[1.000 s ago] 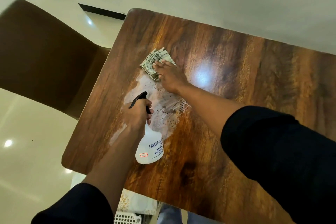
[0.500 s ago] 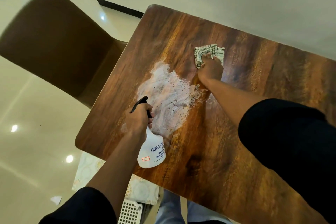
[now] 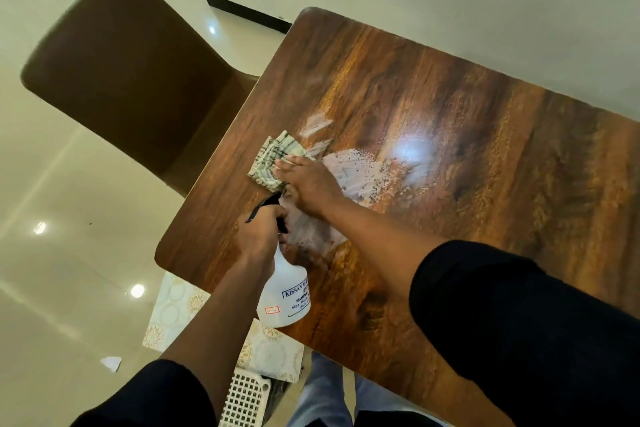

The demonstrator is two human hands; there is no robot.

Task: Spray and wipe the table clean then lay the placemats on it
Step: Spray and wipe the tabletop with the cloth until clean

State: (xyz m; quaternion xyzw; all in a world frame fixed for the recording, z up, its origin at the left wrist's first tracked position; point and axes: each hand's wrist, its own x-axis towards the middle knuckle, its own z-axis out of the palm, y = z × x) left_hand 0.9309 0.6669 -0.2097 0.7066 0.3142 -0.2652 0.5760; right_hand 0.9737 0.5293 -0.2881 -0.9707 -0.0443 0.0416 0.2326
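Note:
A glossy brown wooden table (image 3: 502,156) fills the right of the view, with a wet, smeared patch of spray (image 3: 360,173) near its left side. My right hand (image 3: 308,180) presses a folded checked cloth (image 3: 273,163) flat on the table at the left end of that patch. My left hand (image 3: 261,236) grips the neck of a white spray bottle (image 3: 285,295) with a black trigger, held just above the table's near left edge. Pale patterned placemats (image 3: 173,312) lie below the table's near corner.
A brown chair (image 3: 131,76) stands against the table's left side. A white lattice basket (image 3: 244,399) sits on the floor beneath my left arm. Shiny cream floor tiles (image 3: 69,253) spread to the left. A small white scrap (image 3: 111,362) lies on the floor.
My right hand has swept the cloth from the far middle of the table back to the left through the wet patch. My left hand still holds the bottle in about the same place.

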